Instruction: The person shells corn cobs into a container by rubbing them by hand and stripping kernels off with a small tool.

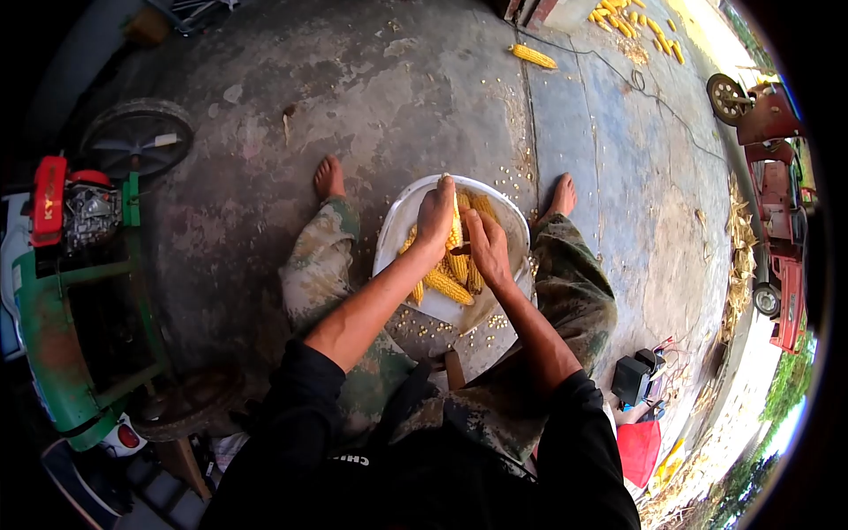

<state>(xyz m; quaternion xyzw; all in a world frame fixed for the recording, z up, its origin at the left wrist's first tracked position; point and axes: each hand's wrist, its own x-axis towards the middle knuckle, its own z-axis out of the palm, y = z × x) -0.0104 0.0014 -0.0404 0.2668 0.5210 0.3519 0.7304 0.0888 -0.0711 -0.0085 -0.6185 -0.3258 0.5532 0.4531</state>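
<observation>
My left hand [435, 215] is wrapped round a yellow corn cob [454, 233], which it holds upright over a white basin [386, 231]. My right hand [488, 245] is closed, with its curled fingers pressed against the same cob from the right. Its fingertips are partly hidden, so I cannot make out whether it also holds something small. Below both hands, several more cobs [449, 287] lie in the basin, which stands between my bare feet.
Loose kernels [430, 328] are scattered around the basin. A single cob [533, 56] and a pile of cobs [629, 19] lie ahead on the concrete. At left stands a green machine [53, 331] with a red engine [50, 201]; a red vehicle [770, 115] is far right.
</observation>
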